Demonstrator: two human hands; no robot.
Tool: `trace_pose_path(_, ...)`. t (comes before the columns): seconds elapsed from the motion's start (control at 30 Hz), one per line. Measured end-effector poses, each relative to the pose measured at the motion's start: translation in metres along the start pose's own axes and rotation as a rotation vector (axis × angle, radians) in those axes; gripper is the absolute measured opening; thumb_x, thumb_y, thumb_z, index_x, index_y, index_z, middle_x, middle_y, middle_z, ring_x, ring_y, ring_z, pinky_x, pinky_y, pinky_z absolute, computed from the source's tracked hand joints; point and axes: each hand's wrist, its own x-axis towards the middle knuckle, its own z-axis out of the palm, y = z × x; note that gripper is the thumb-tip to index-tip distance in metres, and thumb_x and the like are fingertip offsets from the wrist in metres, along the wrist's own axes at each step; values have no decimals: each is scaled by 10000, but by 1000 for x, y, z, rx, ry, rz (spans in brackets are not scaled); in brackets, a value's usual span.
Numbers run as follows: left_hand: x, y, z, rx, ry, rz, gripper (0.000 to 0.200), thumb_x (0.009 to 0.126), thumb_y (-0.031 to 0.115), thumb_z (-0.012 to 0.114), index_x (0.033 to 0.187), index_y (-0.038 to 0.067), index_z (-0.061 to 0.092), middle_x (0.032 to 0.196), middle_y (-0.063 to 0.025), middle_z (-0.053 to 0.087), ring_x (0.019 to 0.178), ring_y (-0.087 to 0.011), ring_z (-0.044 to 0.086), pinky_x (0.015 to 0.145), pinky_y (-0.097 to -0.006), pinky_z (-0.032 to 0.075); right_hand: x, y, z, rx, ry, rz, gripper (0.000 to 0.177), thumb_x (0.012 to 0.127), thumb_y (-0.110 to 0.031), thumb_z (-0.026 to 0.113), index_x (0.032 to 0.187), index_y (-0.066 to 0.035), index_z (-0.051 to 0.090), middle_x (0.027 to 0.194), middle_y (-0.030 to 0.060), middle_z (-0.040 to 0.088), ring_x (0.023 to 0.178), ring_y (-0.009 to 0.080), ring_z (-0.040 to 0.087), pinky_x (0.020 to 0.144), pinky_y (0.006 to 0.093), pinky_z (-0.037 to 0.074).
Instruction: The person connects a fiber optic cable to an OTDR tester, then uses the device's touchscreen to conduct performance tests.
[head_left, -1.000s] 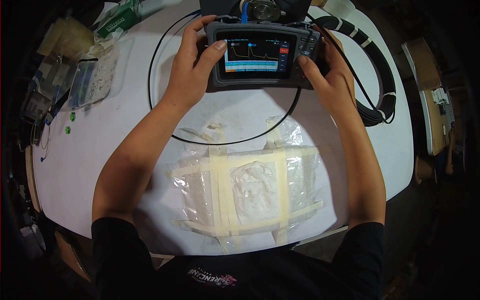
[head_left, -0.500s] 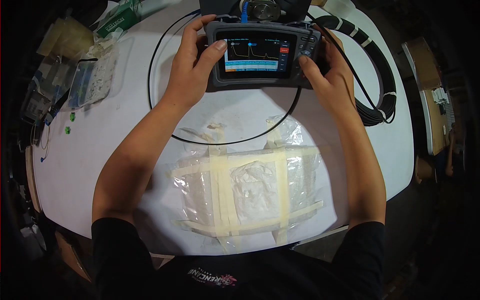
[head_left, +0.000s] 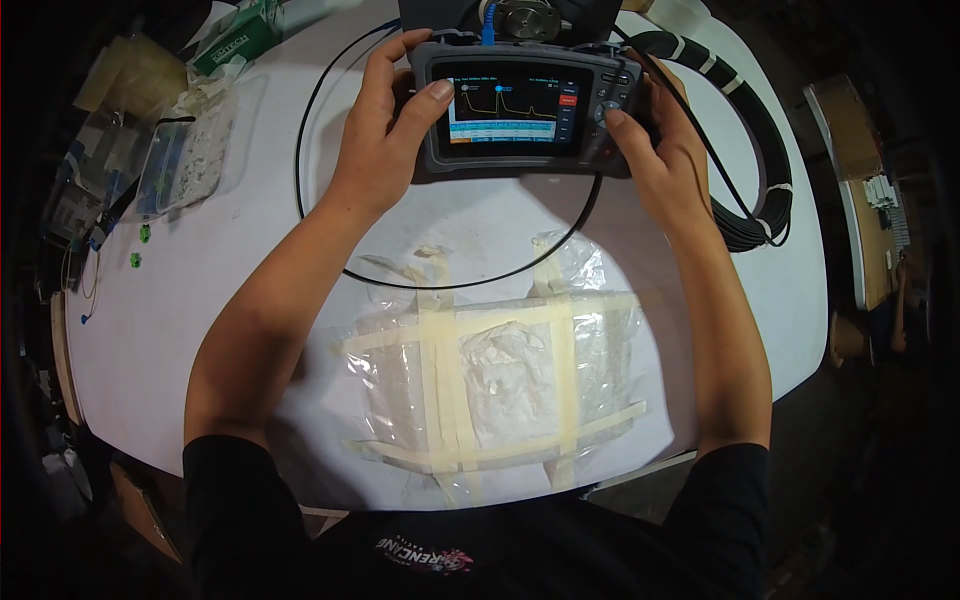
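Note:
A grey and black handheld test device [head_left: 515,110] is held between both hands at the top middle, its lit screen showing a yellow trace with peaks. My left hand [head_left: 385,130] grips its left side, thumb on the front beside the screen. Round the right side is my right hand [head_left: 665,145], its thumb on the front near the round keypad; some of its fingers are hidden behind the case. A blue connector [head_left: 489,25] stands at the device's top edge. A thin black cable [head_left: 430,287] loops below the device.
Clear plastic fastened with cream tape [head_left: 510,385] lies on the white table [head_left: 160,330]. A coil of black cable [head_left: 765,150] is at the right. At upper left are a plastic tray [head_left: 190,165], a green box [head_left: 238,42] and small green pieces [head_left: 136,260].
My right thumb has shifted slightly to the right and lifted off the round keypad's edge. My left hand and the device look unchanged.

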Motion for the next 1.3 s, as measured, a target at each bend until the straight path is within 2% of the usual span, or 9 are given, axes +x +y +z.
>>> trace_pose_path(0.03, 0, 0, 0, 4, 4, 1, 555, 1020, 356, 593, 1486, 125, 401, 1161, -157, 663, 1072, -192, 656, 932, -312, 517, 0, 2, 0, 0, 0, 0, 634, 895, -178, 718, 1447, -5, 458, 1134, 156, 694, 1030, 240, 694, 920, 343, 534)
trace_pose_path(0.1, 0, 0, 0, 5, 3, 5, 555, 1019, 357, 594, 1485, 125, 401, 1160, -157, 664, 1069, -192, 656, 932, -312, 517, 1, 9, 1, -118, 29, -148, 646, 885, -179, 726, 1447, -5, 458, 1134, 155, 693, 1024, 233, 693, 916, 339, 536)
trace_pose_path(0.6, 1, -2, 0, -4, -2, 14, 558, 1019, 361, 595, 1484, 122, 401, 1160, -157, 666, 1072, -194, 658, 946, -313, 513, 1, 9, 1, -30, 22, -64, 658, 889, -203, 754, 1447, -10, 461, 1128, 151, 693, 1018, 232, 694, 915, 337, 533)
trace_pose_path(0.83, 0, 1, 0, -3, -4, -10, 552, 1020, 358, 596, 1483, 128, 405, 1173, -156, 665, 1086, -194, 653, 953, -320, 508, 0, 8, 1, -90, 26, -87, 638, 897, -209, 740, 1438, -6, 470, 1120, 156, 699, 1010, 229, 698, 905, 341, 537)
trace_pose_path(1.1, 1, -1, -1, -14, -4, 1, 553, 1018, 350, 596, 1485, 125, 404, 1162, -147, 669, 1084, -188, 650, 953, -317, 502, 1, 9, 4, -91, 53, -127, 606, 905, -194, 728, 1425, -4, 481, 1040, 129, 710, 895, 192, 698, 817, 312, 553)
trace_pose_path(1.2, 0, 0, 0, -12, -6, -11, 554, 1017, 349, 596, 1486, 125, 404, 1155, -143, 670, 1078, -186, 650, 950, -316, 503, 1, 6, 2, -26, 25, -33, 606, 904, -192, 726, 1426, -8, 480, 1035, 128, 708, 912, 189, 700, 829, 311, 555)
trace_pose_path(1.3, 0, 1, 0, -16, -3, -15, 553, 1017, 347, 596, 1485, 124, 405, 1147, -139, 670, 1071, -183, 651, 947, -315, 505, 2, 6, 2, -43, 32, -67, 605, 903, -195, 726, 1426, -12, 482, 1043, 130, 708, 909, 187, 700, 830, 311, 555)
